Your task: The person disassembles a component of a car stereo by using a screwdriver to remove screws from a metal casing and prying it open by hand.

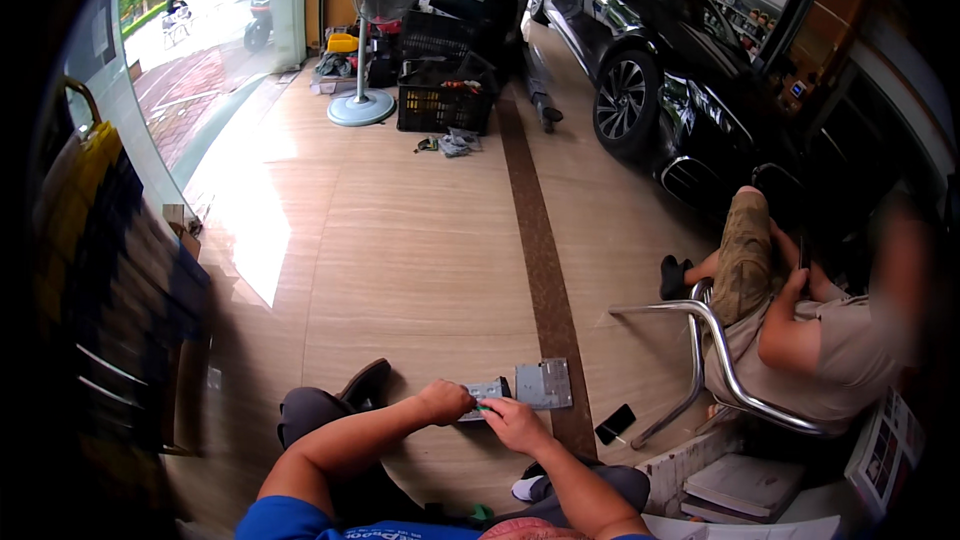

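Note:
Low in front of me, between my knees, is a flat grey metal unit (pixel 486 388). My left hand (pixel 443 403) is closed at its left end; what the fingers grip is hidden. My right hand (pixel 515 426) closes on a small green-handled tool (pixel 482 406), which slants toward my left fingers over the unit. The kind of tool is too small to tell. Just right of the unit a grey metal plate (pixel 543 385) with a see-through edge lies on the floor.
A black phone (pixel 615 424) lies on the floor right of the plate. Beside it, a person (pixel 790 330) sits on a chrome-framed chair (pixel 700 312). Farther off stand a black car (pixel 650 70), a pedestal fan (pixel 361 108) and black crates (pixel 445 103). Stacked books (pixel 743 485) lie at lower right.

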A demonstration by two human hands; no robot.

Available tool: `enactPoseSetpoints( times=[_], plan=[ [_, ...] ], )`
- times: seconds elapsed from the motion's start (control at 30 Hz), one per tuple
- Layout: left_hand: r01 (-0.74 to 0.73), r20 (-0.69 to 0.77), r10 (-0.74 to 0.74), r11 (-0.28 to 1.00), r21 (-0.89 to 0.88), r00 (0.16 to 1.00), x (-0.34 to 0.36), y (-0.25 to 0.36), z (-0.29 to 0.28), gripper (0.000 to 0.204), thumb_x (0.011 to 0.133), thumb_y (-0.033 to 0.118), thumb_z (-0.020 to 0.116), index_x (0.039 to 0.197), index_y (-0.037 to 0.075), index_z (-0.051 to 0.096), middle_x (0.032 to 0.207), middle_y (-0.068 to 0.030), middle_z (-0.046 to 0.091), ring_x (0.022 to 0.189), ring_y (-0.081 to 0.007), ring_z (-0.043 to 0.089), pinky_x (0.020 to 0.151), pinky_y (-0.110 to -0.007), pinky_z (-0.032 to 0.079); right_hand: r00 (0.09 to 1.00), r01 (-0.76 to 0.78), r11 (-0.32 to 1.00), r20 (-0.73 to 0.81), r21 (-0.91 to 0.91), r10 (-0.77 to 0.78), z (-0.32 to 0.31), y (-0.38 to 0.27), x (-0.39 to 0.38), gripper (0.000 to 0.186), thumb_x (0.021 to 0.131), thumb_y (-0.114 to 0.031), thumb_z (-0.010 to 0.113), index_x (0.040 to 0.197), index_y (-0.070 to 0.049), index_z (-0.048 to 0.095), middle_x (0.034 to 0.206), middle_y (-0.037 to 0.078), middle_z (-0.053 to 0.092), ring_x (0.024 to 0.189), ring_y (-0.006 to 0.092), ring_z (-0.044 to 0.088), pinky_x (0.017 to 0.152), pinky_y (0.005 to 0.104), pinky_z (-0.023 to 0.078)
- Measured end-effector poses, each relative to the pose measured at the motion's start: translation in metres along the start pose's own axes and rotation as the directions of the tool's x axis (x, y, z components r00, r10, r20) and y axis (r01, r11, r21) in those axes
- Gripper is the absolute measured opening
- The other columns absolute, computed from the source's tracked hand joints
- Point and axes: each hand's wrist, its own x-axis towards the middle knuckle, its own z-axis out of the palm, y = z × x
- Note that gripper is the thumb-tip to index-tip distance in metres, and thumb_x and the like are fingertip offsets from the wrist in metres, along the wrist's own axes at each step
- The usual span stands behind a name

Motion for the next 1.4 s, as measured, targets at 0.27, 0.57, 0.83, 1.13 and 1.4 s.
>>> enactPoseSetpoints(
  times=[0.27, 0.57, 0.83, 1.13, 1.4],
  plan=[
    [0.024, 0.024, -0.023, 1.0, -0.018, 0.999, -0.004, 0.003, -0.005, 0.017, 0.086, 0.017, 0.057, 0.098, 0.012, 0.068, 0.098, -0.0136, 0.068, 0.089, -0.0311, 0.069, 0.075, -0.043, 0.056, 0.997, -0.018, 1.0, 0.082, 0.024, 0.016, 0.014, 0.004, -0.003, 0.029, 0.092, -0.021, 0.058, 0.115, -0.004, 0.064, 0.108, 0.02, 0.065, 0.097, 0.0379, 0.063, 0.084, 0.0418, 0.051],
    [0.01, -0.011, -0.011, 0.999, -0.052, 1.0, 0.005, 0.003, -0.011, 0.019, 0.089, 0.023, 0.055, 0.1, 0.012, 0.066, 0.096, -0.0136, 0.068, 0.088, -0.032, 0.068, 0.074, -0.044, 0.055, 0.998, 0.031, 0.999, 0.049, -0.021, -0.029, 0.016, 0.022, 0.001, 0.024, 0.092, -0.022, 0.058, 0.109, -0.006, 0.063, 0.099, 0.018, 0.065, 0.09, 0.0389, 0.063, 0.078, 0.045, 0.051],
    [0.037, 0.131, -0.025, 0.996, -0.083, 0.991, 0.003, 0.018, -0.004, 0.034, 0.091, 0.033, 0.058, 0.116, 0.009, 0.058, 0.097, -0.0171, 0.068, 0.088, -0.0353, 0.068, 0.073, -0.048, 0.055, 0.987, -0.158, 0.975, -0.008, -0.158, 0.159, 0.018, 0.047, -0.009, 0.02, 0.089, -0.015, 0.059, 0.106, -0.003, 0.063, 0.098, 0.021, 0.064, 0.094, 0.0396, 0.061, 0.081, 0.0458, 0.05],
    [0.139, 0.17, -0.119, 0.984, -0.111, 0.978, 0.003, -0.018, 0.021, 0.034, 0.086, 0.035, 0.067, 0.107, 0.008, 0.061, 0.098, -0.0139, 0.067, 0.092, -0.0332, 0.067, 0.077, -0.045, 0.054, 0.955, -0.288, 0.928, -0.002, -0.236, 0.296, 0.021, 0.084, 0.022, 0.021, 0.086, -0.008, 0.06, 0.107, -0.002, 0.062, 0.099, 0.022, 0.063, 0.095, 0.0413, 0.06, 0.083, 0.0474, 0.049],
    [0.151, 0.243, -0.12, 0.982, -0.113, 0.963, 0.002, -0.005, 0.032, 0.032, 0.087, 0.035, 0.067, 0.103, 0.007, 0.066, 0.1, -0.0132, 0.069, 0.094, -0.0301, 0.068, 0.079, -0.042, 0.055, 0.928, -0.349, 0.905, 0.04, -0.244, 0.369, 0.036, 0.09, 0.012, 0.021, 0.088, -0.01, 0.06, 0.107, 0.0, 0.062, 0.099, 0.022, 0.065, 0.095, 0.041, 0.062, 0.082, 0.0475, 0.05]
  ],
)
